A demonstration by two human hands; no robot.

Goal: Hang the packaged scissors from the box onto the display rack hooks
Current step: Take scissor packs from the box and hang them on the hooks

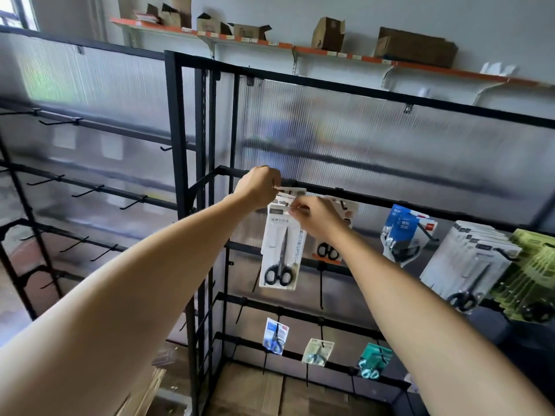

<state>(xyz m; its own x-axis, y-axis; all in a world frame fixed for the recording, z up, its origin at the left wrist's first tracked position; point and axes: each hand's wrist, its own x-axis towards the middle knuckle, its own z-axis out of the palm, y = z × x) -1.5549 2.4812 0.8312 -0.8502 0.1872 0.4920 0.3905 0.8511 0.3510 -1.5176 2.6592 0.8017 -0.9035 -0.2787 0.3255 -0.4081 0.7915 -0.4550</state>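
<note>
While both arms reach forward, the scene reads:
Display rack: black frame, packaged scissors on several hooks.
Wall shelf: open cardboard boxes, contents unseen.
Scissors pack: hangs at the rack's upper bar.
Left hand: fingers pinch its top.
Right hand: fingers pinch its upper edge.

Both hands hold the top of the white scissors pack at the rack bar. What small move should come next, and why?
Probably slide the white scissors pack back along its hook and let go: the left hand and right hand pinch its top edge at the rack bar, and it already hangs straight.
</note>
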